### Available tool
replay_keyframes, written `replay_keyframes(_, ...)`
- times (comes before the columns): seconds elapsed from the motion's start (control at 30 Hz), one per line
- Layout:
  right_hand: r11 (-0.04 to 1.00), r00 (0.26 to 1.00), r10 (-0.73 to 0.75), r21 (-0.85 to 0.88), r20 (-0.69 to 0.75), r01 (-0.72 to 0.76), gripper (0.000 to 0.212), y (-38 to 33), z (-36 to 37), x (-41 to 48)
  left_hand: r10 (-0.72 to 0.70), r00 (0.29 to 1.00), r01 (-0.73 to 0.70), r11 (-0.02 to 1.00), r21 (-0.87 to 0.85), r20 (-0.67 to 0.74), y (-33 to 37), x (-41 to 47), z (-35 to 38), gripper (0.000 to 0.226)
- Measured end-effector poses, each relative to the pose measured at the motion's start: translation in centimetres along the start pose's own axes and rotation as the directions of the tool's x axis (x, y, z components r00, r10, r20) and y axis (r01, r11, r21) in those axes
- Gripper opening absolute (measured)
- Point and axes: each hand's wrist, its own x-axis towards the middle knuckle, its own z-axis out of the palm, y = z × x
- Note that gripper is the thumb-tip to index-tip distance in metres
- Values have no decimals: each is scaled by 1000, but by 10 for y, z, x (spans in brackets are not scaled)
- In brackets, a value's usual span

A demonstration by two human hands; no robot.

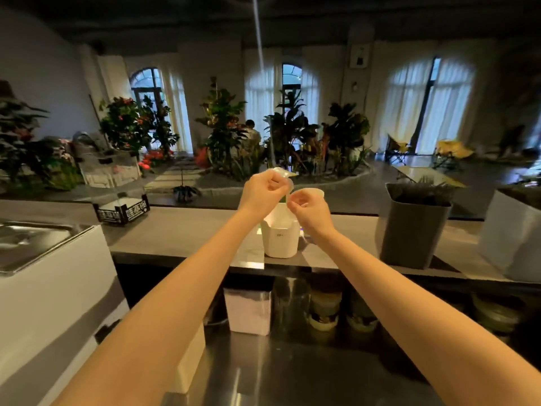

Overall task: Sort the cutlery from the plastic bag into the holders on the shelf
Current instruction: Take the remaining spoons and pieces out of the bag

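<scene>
Both my hands are raised over a white holder that stands on the grey shelf. My left hand pinches the top of a clear plastic bag. My right hand pinches the same bag lower down, just above the holder's mouth. Something green shows inside the bag between the hands; I cannot make out the cutlery itself. A dark grey holder full of dark utensils stands to the right on the shelf.
A white bin sits at the shelf's far right and a small black-framed box at its left. A white appliance with a steel lid stands at the left. Below the shelf are cups and a white container on a steel counter.
</scene>
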Motion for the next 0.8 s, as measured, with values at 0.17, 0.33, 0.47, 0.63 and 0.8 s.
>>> replay_keyframes(0.17, 947, 999, -3, -321, 33, 13, 23, 15, 21, 37, 16, 1000, -12, 982, 186, -19, -34, 35, 11, 14)
replay_keyframes(0.33, 839, 998, 39, -545, 52, -4, 31, 30, 36, 49, -250, 968, 226, 874, 431, -2, -65, 41, 30, 23)
replay_keyframes(0.47, 865, 1000, -13, -501, -11, 6, 29, 36, 32, 46, -392, 920, 320, 784, 532, 23, -77, 41, 38, 47)
replay_keyframes(0.63, 911, 998, 17, -411, -53, -37, 29, 43, 16, 33, -313, 950, 294, 893, 340, 1, -71, 38, 32, 31)
replay_keyframes(0.8, 988, 994, 14, -155, -107, -31, 26, 42, -20, -5, -129, 991, 131, 975, 182, -21, -46, 12, 35, 17)
